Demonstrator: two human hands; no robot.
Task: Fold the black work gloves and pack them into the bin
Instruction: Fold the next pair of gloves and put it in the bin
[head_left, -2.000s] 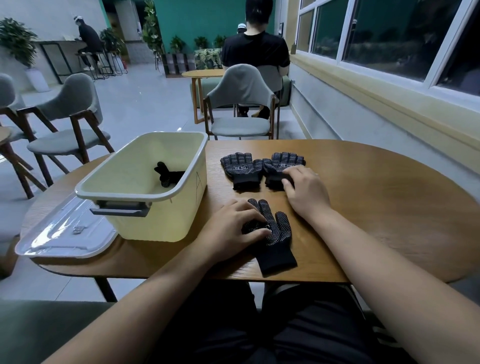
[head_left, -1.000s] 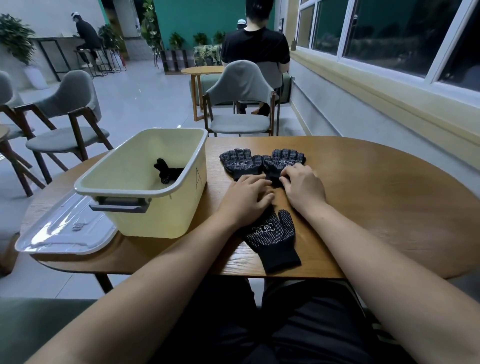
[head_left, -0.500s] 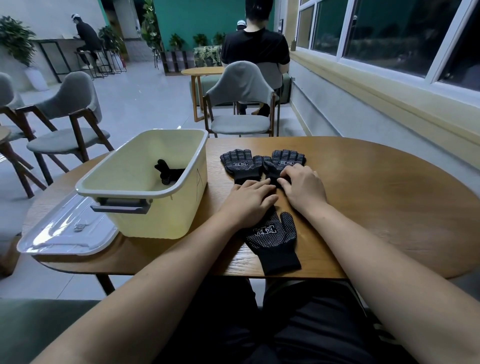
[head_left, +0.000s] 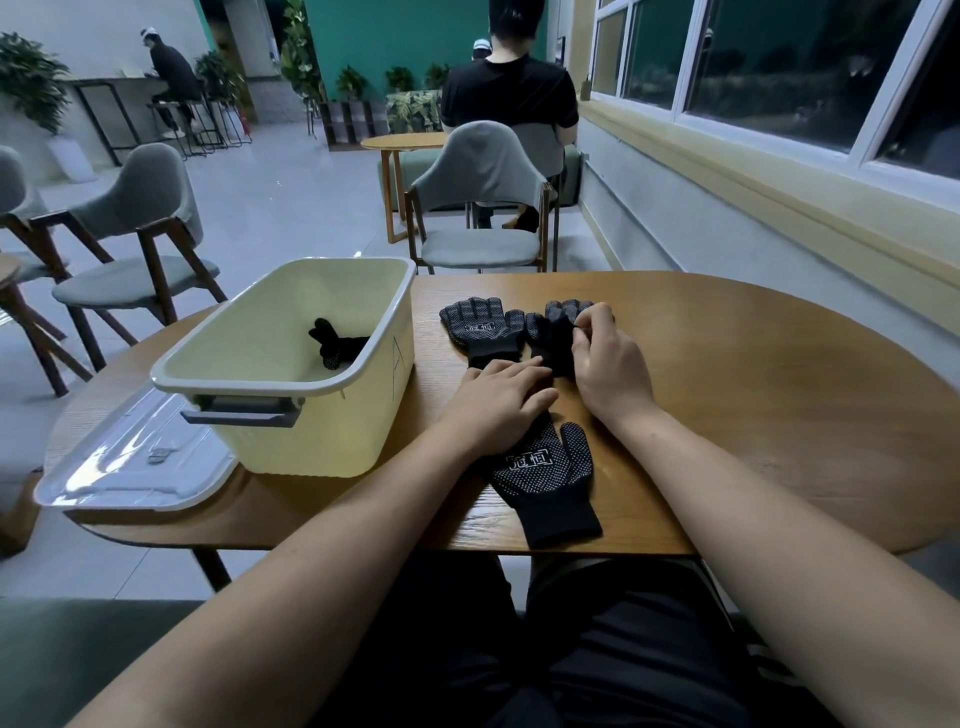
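Four black dotted gloves are spread about an oval wooden table (head_left: 753, 405) in a wide, tile-floored room with a teal back wall, potted plants and a run of dark windows (head_left: 779, 67) along the right side. On the table's left part stands the pale yellow bin (head_left: 311, 436), open, with one crumpled glove (head_left: 335, 345) lying inside it against the right wall. A clear lid (head_left: 130, 462) lies flat beside the bin, overhanging the table's left edge. To the right of the bin, the far left glove (head_left: 480, 330) lies flat with its fingers pointing away, touching the far right glove (head_left: 550, 340) beside it. The near glove (head_left: 545, 473) lies by the front edge with its cuff toward the person. The left hand (head_left: 498, 405) rests flat on that glove's finger end, fingers straight and together, hiding those fingers from view. The right hand (head_left: 608, 364) covers much of the far right glove and pinches its finger end between thumb and forefinger. Across the table stands a grey padded chair (head_left: 480, 208); behind it a person in black (head_left: 511, 98) sits facing away. More grey chairs (head_left: 135, 244) stand to the left, and another person (head_left: 169, 67) sits at a far counter.
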